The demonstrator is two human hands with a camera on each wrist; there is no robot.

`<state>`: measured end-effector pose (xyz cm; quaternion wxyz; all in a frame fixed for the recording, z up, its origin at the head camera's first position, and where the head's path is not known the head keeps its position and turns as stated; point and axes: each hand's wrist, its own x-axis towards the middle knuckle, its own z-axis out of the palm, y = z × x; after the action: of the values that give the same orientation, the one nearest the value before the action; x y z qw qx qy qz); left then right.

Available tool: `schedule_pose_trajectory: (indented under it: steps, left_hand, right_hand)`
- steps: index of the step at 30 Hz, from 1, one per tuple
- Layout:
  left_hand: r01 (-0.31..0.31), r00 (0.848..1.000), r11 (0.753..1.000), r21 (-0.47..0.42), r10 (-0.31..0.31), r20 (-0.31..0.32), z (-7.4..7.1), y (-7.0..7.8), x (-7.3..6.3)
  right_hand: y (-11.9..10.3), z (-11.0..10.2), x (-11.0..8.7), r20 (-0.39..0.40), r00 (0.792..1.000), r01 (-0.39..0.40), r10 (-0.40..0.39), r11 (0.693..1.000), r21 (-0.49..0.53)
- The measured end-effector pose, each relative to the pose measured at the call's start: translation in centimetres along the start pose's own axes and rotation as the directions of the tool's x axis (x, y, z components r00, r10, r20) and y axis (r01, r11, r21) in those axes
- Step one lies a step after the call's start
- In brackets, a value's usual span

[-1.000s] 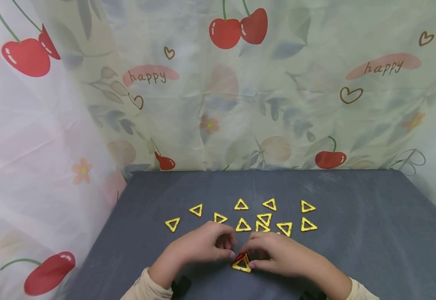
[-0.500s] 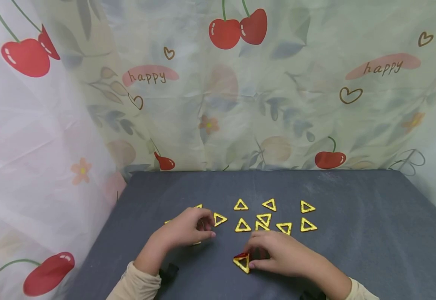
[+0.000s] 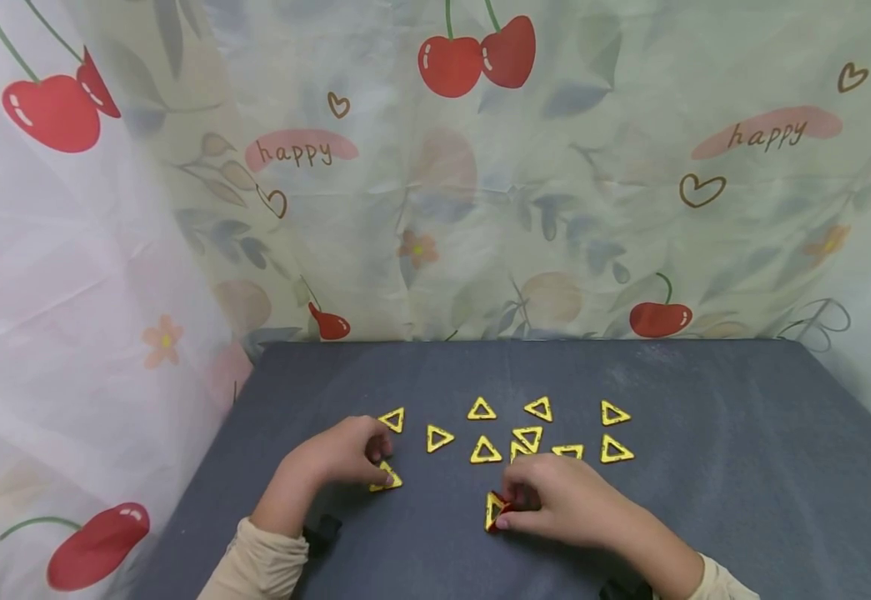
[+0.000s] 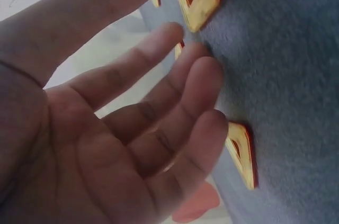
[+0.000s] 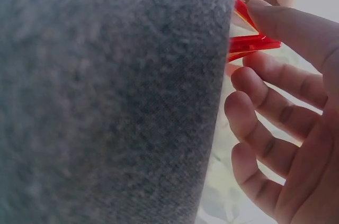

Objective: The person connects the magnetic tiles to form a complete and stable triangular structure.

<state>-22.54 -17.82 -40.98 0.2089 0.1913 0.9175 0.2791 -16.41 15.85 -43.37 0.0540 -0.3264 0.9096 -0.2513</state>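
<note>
In the head view my right hand (image 3: 566, 504) pinches a small assembly of yellow-faced, red-backed triangle frames (image 3: 493, 511) just above the table front. The right wrist view shows its red pieces (image 5: 249, 43) meeting at an angle between thumb and index finger; the other fingers are loosely bent. To the left, my left hand (image 3: 337, 457) hovers over the table, thumb overlapping a single yellow triangle frame (image 3: 393, 478). Seen from the left wrist, the left hand (image 4: 127, 128) has loosely bent, parted fingers with nothing between them, and a triangle frame (image 4: 204, 4) lies past the thumb tip.
Several more yellow triangle frames lie across the dark grey table (image 3: 675, 517), such as one triangle (image 3: 484, 451) in the middle and another triangle (image 3: 617, 450) at right. A patterned curtain (image 3: 435, 192) hangs behind the table's back edge.
My left hand has let go of the assembly and moved left to a loose triangle. The right hand has kept its pinch, turning the assembly and shifting it slightly right.
</note>
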Motion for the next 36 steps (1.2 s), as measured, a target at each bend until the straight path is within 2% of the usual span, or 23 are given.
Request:
schedule_pose_trajectory:
  steps: [5,10,16,24,33,36]
  left_hand:
    - [0.070,0.998,0.997,0.015,-0.070,0.000,0.0,0.0,-0.4]
    - [0.075,0.997,0.997,0.011,-0.075,0.000,0.4,0.0,-0.1]
    - [0.021,1.000,1.000,0.002,-0.021,0.004,0.9,-0.3,0.3]
    - [-0.030,0.999,1.000,-0.003,0.030,0.019,1.3,0.3,0.5]
    - [-0.129,0.991,0.992,0.014,0.129,0.025,2.0,1.0,0.7]
    - [-0.144,0.989,0.989,0.020,0.143,0.035,2.3,1.5,0.8]
  right_hand:
    - [0.0,-0.1,0.0,0.007,1.000,-0.010,0.010,1.000,-0.002]
    - [-0.1,-0.2,0.1,0.015,1.000,-0.018,0.017,1.000,0.014]
    - [-0.1,-0.2,0.0,0.016,1.000,-0.024,0.024,1.000,0.018]
    - [-0.1,-0.2,0.0,0.018,1.000,-0.020,0.019,1.000,0.023]
    - [-0.1,-0.4,0.0,0.025,0.999,-0.032,0.032,0.999,0.018]
    - [-0.2,-0.4,0.1,0.033,0.999,-0.034,0.034,0.999,0.013]
